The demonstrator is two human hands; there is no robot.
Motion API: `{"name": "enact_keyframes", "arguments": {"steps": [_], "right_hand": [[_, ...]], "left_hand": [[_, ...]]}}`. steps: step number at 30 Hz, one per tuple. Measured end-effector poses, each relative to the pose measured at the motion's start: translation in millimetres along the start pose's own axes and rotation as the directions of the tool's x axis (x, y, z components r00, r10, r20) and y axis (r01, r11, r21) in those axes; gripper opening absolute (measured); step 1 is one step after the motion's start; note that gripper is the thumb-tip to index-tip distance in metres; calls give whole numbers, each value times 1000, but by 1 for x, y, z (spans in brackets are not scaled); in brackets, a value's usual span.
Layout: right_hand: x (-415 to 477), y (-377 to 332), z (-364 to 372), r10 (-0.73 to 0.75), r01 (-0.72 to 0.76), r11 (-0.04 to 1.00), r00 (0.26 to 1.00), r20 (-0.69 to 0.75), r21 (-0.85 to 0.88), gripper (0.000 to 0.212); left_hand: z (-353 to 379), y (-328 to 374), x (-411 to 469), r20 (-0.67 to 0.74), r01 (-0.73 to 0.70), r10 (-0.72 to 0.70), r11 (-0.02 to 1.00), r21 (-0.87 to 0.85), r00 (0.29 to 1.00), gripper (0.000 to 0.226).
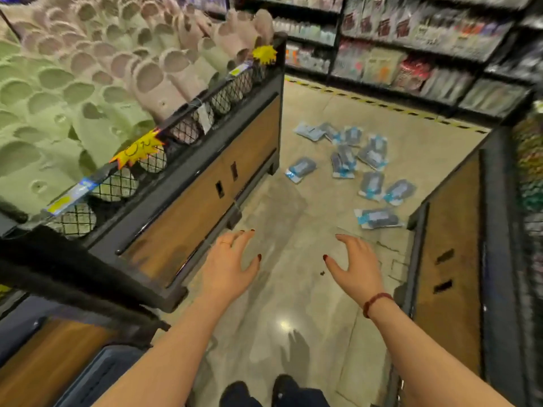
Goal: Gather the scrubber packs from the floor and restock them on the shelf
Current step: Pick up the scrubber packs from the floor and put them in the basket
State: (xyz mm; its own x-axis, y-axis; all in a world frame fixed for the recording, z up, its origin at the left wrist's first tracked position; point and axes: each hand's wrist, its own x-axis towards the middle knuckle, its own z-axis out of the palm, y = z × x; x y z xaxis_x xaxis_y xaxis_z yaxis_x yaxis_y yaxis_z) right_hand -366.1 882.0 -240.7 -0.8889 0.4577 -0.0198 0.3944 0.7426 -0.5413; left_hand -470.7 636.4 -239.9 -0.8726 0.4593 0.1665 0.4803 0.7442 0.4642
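Observation:
Several scrubber packs [371, 183], grey pads in clear bags with blue labels, lie scattered on the beige tiled floor ahead of me, between two display units. The nearest pack [379, 218] lies flat by the right-hand unit. My left hand [230, 267] and my right hand [354, 267] are stretched out in front of me at mid-height, palms down, fingers spread, both holding nothing. Both hands are well short of the packs. Dark shelves [411, 48] full of packaged goods run along the far wall.
A black and wood bin unit [205, 183] with a mesh rail, filled with green and pink slippers [88, 83], stands on my left. A similar unit [452, 245] stands on my right. A yellow-black tape line [382, 105] crosses the floor before the far shelves. My shoes [273, 392] show at the bottom.

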Motion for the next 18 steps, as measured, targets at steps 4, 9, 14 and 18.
{"name": "enact_keyframes", "arguments": {"steps": [4, 9, 14, 18], "right_hand": [[33, 29, -21, 103, -102, 994, 994, -36, 42, 54], [96, 58, -36, 156, -154, 988, 985, -80, 30, 54], [187, 74, -49, 177, -182, 983, 977, -120, -30, 53], [262, 74, -67, 192, -203, 976, 974, -123, -78, 53]], "left_hand": [[20, 22, 53, 23, -72, 72, 997, -19, 997, 49], [51, 35, 143, 63, -123, 124, 992, -22, 990, 52], [81, 36, 253, 94, -182, 182, 983, -14, 979, 53], [91, 42, 340, 139, -215, 214, 977, -8, 967, 54]]}}
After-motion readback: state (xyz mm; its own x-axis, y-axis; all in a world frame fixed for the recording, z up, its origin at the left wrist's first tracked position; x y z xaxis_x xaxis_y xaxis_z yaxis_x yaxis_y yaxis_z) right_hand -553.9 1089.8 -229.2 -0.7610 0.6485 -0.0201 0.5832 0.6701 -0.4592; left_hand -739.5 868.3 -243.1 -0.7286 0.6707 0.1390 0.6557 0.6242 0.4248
